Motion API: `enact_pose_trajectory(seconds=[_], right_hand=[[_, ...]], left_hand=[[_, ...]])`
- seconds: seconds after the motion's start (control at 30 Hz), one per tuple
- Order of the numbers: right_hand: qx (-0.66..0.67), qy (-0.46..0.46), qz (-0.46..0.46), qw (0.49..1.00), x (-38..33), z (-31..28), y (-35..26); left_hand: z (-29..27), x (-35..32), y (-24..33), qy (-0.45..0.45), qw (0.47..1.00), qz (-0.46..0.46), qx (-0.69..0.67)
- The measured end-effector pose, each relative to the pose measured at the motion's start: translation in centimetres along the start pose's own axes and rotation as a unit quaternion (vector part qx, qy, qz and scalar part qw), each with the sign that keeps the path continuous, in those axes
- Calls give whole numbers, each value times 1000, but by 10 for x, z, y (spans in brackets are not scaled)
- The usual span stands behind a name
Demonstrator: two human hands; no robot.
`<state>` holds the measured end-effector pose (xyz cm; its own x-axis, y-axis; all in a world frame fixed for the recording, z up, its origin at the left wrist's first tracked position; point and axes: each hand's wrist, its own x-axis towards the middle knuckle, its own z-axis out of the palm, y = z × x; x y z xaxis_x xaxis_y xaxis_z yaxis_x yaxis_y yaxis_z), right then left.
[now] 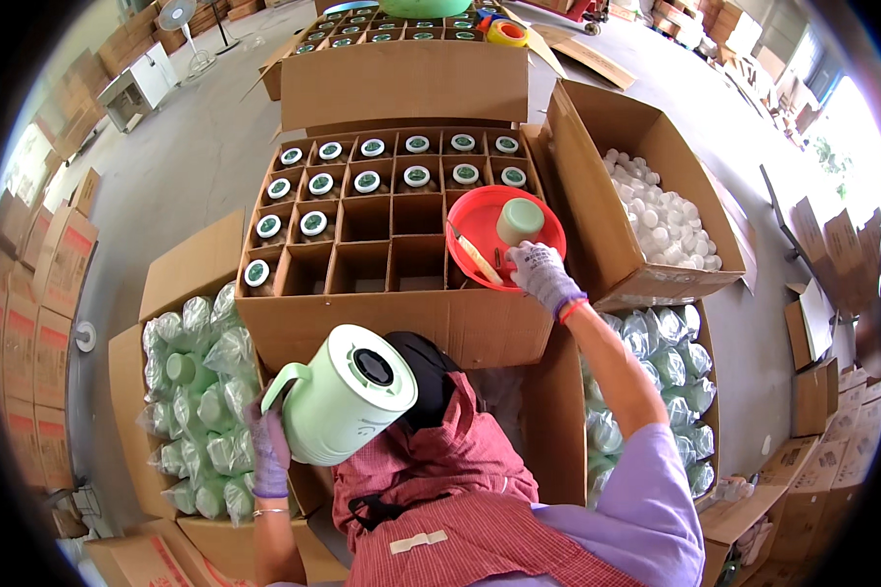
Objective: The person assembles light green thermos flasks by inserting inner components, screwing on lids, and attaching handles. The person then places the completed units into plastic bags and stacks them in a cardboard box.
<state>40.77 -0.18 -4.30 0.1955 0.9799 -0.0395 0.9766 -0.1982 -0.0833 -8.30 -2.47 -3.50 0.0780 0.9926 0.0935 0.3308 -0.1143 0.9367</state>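
My left hand, in a grey knit glove, is closed on a mint-green thermos jug by its handle side. The jug leans over my lap, its round top with a black centre facing up and a small smiling face printed on its side. My right hand, also gloved, reaches into a round red basin with its fingers bent together at the near right rim; what they pinch is hidden. Beside these fingers in the basin are a pale green cup-shaped piece and a slim tool with a yellowish handle.
The basin rests on a divided carton with several white-and-green-topped bottles in its cells. To its right, an open carton holds small white caps. Cartons of plastic-wrapped green pieces flank me. A tape roll lies farther back.
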Motion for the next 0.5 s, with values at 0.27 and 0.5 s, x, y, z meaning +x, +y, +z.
enact_pose_trajectory(seconds=[0.27, 0.5], right_hand=[[-5, -99, 6, 995, 29, 2, 8], [194, 14, 167, 966, 4, -32, 10]], left_hand=[[0, 13, -10, -48, 997, -53, 36], [10, 23, 27, -81, 992, -7, 94]])
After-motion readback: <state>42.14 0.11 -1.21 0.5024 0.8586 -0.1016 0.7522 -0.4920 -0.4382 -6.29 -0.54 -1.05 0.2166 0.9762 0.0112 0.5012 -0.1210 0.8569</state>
